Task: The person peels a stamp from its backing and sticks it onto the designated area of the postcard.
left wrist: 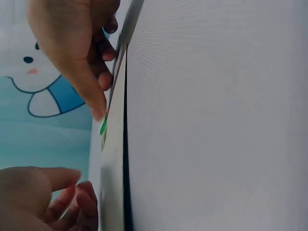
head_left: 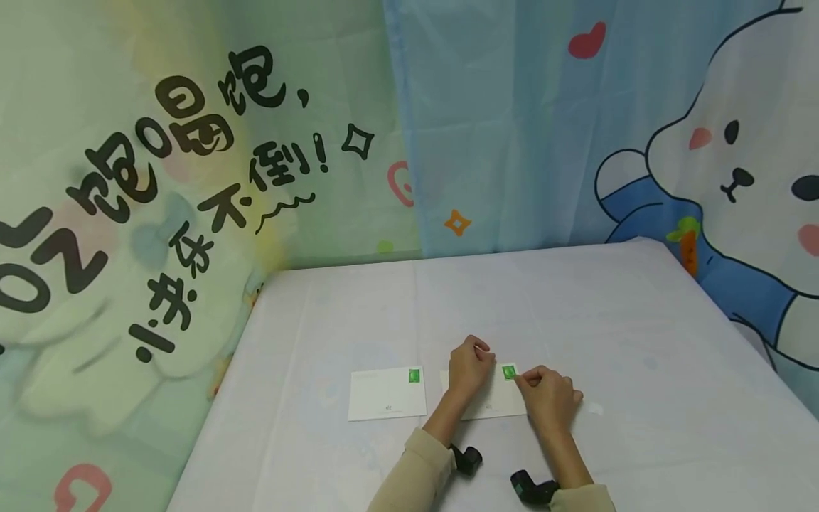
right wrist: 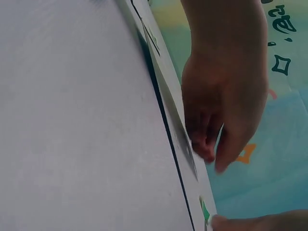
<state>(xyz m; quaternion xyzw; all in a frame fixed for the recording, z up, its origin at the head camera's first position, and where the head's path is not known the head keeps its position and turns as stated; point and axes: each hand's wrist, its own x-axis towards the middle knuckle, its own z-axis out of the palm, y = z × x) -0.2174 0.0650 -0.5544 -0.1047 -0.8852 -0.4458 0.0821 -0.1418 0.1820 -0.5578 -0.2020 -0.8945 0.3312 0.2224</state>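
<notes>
A white envelope-like card [head_left: 495,405] lies on the white table below both hands, a small green stamp [head_left: 509,372] at its upper right corner. My right hand [head_left: 552,400] pinches the stamp's right edge between thumb and fingertips; the left wrist view shows the green stamp [left wrist: 103,126] jutting from the thumb tip, close over the card. Above the card's left part hovers my left hand [head_left: 470,366], its fingers loosely curled with nothing between them. That left hand [right wrist: 224,110] covers part of the card in the head view.
To the left lies a second white card [head_left: 384,398] with a green stamp [head_left: 414,375] in its upper right corner. A small pale scrap [head_left: 595,408] is right of my right hand. Printed cloth curtains [head_left: 473,128] hang behind the table [head_left: 358,306].
</notes>
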